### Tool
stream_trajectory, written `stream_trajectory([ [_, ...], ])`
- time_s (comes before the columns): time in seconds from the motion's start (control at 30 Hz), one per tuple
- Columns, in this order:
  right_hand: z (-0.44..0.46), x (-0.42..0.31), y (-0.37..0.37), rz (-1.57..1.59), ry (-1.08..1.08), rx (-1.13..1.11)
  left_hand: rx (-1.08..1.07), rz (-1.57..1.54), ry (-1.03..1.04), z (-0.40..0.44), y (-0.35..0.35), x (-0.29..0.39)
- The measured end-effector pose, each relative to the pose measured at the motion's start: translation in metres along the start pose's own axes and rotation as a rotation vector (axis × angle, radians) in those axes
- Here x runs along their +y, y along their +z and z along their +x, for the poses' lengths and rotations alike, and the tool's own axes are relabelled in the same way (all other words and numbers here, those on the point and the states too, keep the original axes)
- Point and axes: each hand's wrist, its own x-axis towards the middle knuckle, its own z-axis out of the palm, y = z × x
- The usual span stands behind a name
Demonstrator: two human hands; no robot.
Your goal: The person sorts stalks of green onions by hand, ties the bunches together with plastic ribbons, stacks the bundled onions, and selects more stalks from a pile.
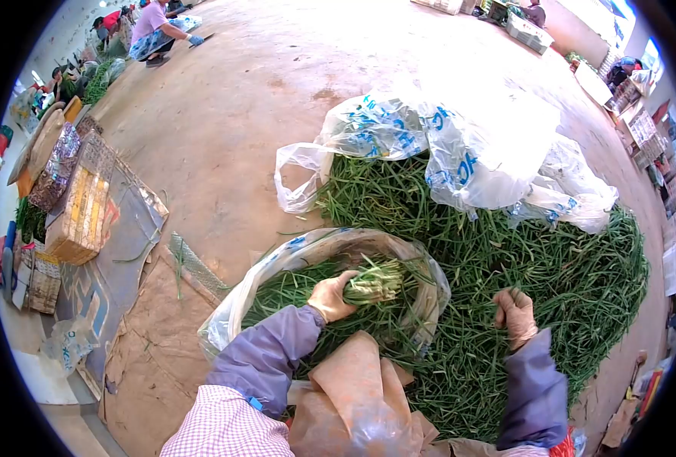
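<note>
My left hand (332,298) is wrapped round a bunch of green stalks (377,280), their pale cut ends pointing up and to the right. The bunch is over an open clear plastic bag (240,305) with its rim rolled back and more long green stalks inside. To the right, my right hand (516,315) is closed above a big loose heap of green stalks (566,282). Whether anything is between its fingers is hidden. A brown apron or cloth (357,388) covers my lap, close to the bag.
Crumpled clear plastic bags with blue print (460,164) lie on the heap's far side. At left are a taped foam box (79,202) and flattened cardboard (151,358). A person in a pink top (151,27) crouches far back; others work along both walls.
</note>
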Motion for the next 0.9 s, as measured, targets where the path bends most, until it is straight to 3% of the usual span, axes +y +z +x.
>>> stream_trajectory([
  [0.03,0.001,0.010,-0.027,-0.391,0.062,-0.025,0.027,-0.014,0.001,0.003,0.002,-0.004],
  [0.07,-0.003,0.010,-0.049,-1.092,-0.037,-0.193,0.026,-0.031,-0.011,0.005,0.002,-0.004],
  [0.1,-0.021,-0.039,-0.031,-1.383,0.127,-0.299,0.025,-0.046,-0.024,0.007,0.000,-0.004],
  [0.17,-0.023,-0.083,-0.013,-1.224,0.017,-0.272,-0.019,-0.181,-0.076,0.011,-0.004,-0.010],
  [0.23,0.003,-0.101,-0.003,-0.921,-0.533,-0.177,0.046,-0.335,-0.059,0.015,0.001,-0.029],
  [0.27,-0.006,-0.160,0.021,-0.791,-0.464,-0.173,0.056,-0.354,-0.092,0.012,-0.017,0.001],
  [0.3,-0.001,-0.197,0.031,-0.704,-0.459,-0.140,0.066,-0.475,-0.060,0.015,-0.011,-0.012],
  [0.37,0.021,-0.250,0.043,-0.453,-0.634,0.023,0.060,-0.464,-0.077,0.015,-0.019,-0.015],
  [0.43,0.041,-0.291,0.049,-0.118,-0.769,-0.032,0.058,-0.485,-0.071,0.011,-0.027,-0.007],
  [0.5,0.050,-0.296,0.070,0.019,-0.707,-0.168,0.062,-0.526,-0.061,0.008,-0.027,-0.007],
  [0.53,0.052,-0.276,0.090,0.202,-0.594,-0.278,0.063,-0.549,-0.048,0.010,-0.027,-0.010],
  [0.57,0.043,-0.260,0.106,0.104,-0.433,-0.333,0.061,-0.571,-0.039,0.010,-0.027,-0.012],
  [0.6,0.039,-0.230,0.128,0.024,-0.409,-0.377,0.070,-0.591,-0.011,0.010,-0.027,-0.011],
  [0.67,0.051,-0.144,0.164,0.121,-0.200,-0.470,0.092,-0.622,0.037,0.013,-0.031,-0.006],
  [0.7,0.056,-0.097,0.184,0.304,-0.197,-0.556,0.089,-0.587,0.048,0.011,-0.035,-0.005],
  [0.77,0.052,-0.041,0.223,0.105,-0.420,-0.500,0.066,-0.515,0.068,0.010,-0.039,-0.001],
  [0.83,0.039,-0.031,0.265,0.255,-0.490,-0.496,0.074,-0.622,0.036,0.007,-0.036,0.010],
  [0.9,0.034,-0.035,0.291,0.547,-0.415,-0.464,0.140,-0.575,0.054,0.003,-0.033,0.005],
])
